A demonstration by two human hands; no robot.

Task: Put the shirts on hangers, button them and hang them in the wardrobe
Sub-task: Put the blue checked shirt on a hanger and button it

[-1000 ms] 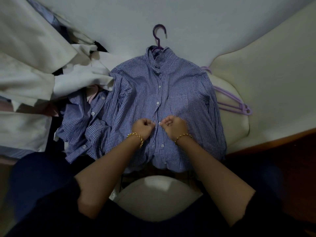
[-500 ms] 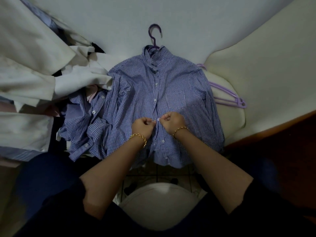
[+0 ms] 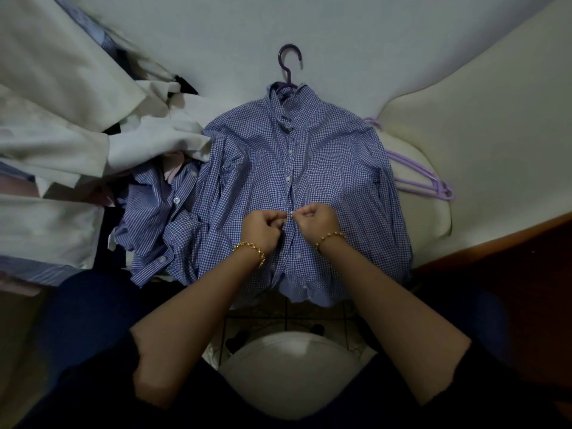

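Observation:
A blue checked shirt lies flat on the bed, front up, on a dark purple hanger whose hook sticks out past the collar. Its upper buttons are fastened. My left hand and my right hand meet at the middle of the placket, each pinching one edge of the shirt front, with a white button between the fingertips. The lower buttons lie nearer me, between my wrists.
A second blue checked shirt lies crumpled to the left, beside a heap of white and pale garments. Lilac hangers rest on a cream pillow at the right. A white sheet covers the bed; a wooden edge borders it at the right.
Both hands have shifted slightly up the placket and stayed pinched together at the button. The view has tilted a little; the shirt has not moved.

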